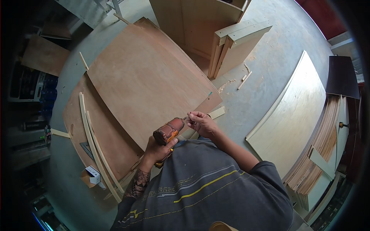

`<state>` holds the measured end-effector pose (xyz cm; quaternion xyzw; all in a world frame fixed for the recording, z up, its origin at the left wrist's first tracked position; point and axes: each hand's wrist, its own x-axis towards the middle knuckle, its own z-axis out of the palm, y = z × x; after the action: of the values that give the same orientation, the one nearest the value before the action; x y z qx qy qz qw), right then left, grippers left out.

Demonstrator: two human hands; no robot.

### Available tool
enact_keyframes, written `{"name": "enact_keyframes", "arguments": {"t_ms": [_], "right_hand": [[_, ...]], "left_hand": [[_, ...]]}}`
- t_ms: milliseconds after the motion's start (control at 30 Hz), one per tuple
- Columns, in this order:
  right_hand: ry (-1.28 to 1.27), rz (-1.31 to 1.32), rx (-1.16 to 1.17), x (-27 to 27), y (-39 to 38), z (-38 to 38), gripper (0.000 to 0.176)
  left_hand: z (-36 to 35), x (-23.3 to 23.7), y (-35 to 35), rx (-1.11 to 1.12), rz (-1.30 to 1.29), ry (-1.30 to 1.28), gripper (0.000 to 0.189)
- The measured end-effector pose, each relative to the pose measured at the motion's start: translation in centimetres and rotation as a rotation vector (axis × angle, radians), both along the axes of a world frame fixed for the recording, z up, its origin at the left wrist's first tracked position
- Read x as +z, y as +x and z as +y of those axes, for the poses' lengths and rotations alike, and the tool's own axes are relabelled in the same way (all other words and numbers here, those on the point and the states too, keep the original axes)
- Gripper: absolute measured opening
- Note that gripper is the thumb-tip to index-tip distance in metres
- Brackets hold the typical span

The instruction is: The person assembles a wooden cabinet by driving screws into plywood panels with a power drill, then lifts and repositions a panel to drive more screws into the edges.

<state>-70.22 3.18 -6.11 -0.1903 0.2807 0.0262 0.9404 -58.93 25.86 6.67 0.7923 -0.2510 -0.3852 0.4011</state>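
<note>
My left hand (155, 151) is wrapped around the grip of a red and orange cordless drill (169, 131), held in front of my torso. The drill's nose points up and right, towards my right hand (202, 124). The fingers of that hand are pinched together right at the tip of the drill; what they hold is too small to make out. Just beyond both hands lies a large brown plywood sheet (146, 73), its near right corner close to my right hand.
Thin wood strips (92, 142) and a small open box (91, 175) lie at left. Wooden panel assemblies (243, 46) stand at the back, with shavings (227, 85) on the floor. A pale sheet (295, 107) and a stack of boards (314, 154) are on the right.
</note>
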Motion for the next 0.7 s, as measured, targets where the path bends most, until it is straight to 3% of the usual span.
{"name": "enact_keyframes", "arguments": {"t_ms": [67,133,167,233,700], "right_hand": [[0.059,-0.01,-0.032,-1.2,-0.2,-1.9,0.014],[0.175,-0.002,-0.129,-2.1,-0.1,-3.5,0.014],[0.192,-0.003,-0.122,-2.2,-0.1,-4.3,0.014],[0.224,0.111,-0.169,-2.1,-0.1,-6.1,0.016],[0.369,0.147,-0.121,-3.9,1.1,-9.7,0.024]], "left_hand": [[-2.1,-1.9,-0.4,-0.006,-0.02,0.03,0.045],[-3.2,-5.1,-0.4,-0.27,-0.325,-0.011,0.049],[-4.7,-4.5,-0.7,-0.266,-0.325,0.008,0.049],[-8.4,-2.9,-1.1,-0.064,-0.049,0.139,0.054],[-15.8,-3.6,-1.8,0.058,-0.095,0.225,0.045]]}}
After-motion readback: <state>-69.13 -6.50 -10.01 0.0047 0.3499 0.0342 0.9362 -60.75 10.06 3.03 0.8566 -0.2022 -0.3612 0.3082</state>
